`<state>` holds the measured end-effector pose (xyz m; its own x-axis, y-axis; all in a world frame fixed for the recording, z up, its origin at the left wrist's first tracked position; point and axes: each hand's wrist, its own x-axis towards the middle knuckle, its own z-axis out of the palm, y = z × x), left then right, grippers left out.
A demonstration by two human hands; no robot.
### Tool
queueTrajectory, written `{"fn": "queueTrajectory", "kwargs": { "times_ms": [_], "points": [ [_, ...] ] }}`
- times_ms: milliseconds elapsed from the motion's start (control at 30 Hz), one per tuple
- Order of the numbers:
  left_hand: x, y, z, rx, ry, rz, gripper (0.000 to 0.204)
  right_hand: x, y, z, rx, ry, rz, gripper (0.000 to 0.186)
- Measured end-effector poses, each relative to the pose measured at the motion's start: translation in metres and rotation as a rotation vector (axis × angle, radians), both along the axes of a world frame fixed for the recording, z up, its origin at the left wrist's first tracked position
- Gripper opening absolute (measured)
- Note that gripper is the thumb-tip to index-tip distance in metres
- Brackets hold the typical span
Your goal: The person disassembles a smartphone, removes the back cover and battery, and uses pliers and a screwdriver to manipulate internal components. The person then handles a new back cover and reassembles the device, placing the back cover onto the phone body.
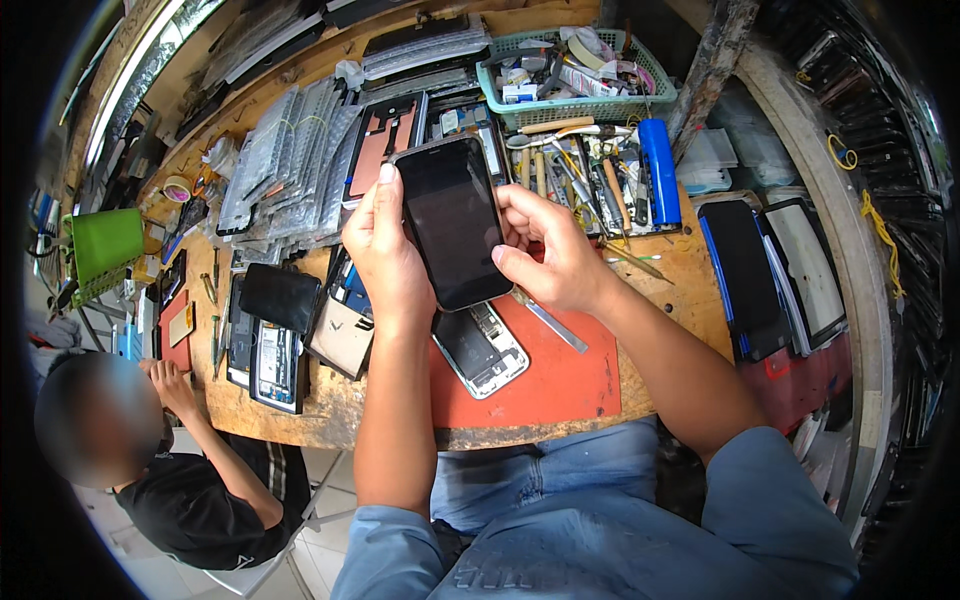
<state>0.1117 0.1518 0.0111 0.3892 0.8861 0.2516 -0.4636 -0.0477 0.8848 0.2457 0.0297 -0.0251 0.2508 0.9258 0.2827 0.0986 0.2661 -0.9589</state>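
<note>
Between my two hands I hold up a black smartphone [455,230], its dark glass front facing me. My left hand [388,255] grips its left side, with the thumb along the upper left edge. My right hand [550,245] holds the right side, thumb at the lower right edge and fingers curled at the rim. Whether it is a whole phone or only its screen part, I cannot tell. Partly hidden beneath it, an opened phone body [485,355] with exposed inner parts lies on a red mat [570,385]. A flat metal blade [553,326] lies beside it.
Left of the mat lie opened phones [275,350] and a dark phone [280,297]. Bubble-wrapped panels [290,160] are piled behind. A green basket [580,105] of supplies, hand tools [590,175] and a blue cylinder [659,172] stand at the back right. Another person [200,490] sits at left.
</note>
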Motion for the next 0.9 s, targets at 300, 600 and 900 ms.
{"fn": "queueTrajectory", "kwargs": {
  "times_ms": [300,600,900],
  "points": [
    [0.003,-0.002,0.0,0.009,0.006,0.006,0.032,0.003,0.004,-0.009,0.04,0.004,-0.012,0.022],
    [0.001,-0.003,0.0,-0.004,0.002,0.012,0.031,0.001,0.0,0.001,0.026,-0.008,-0.005,0.03],
    [0.0,0.0,-0.001,0.013,-0.007,-0.005,0.031,0.001,-0.001,0.005,0.004,0.015,0.014,0.036]
  ]
}}
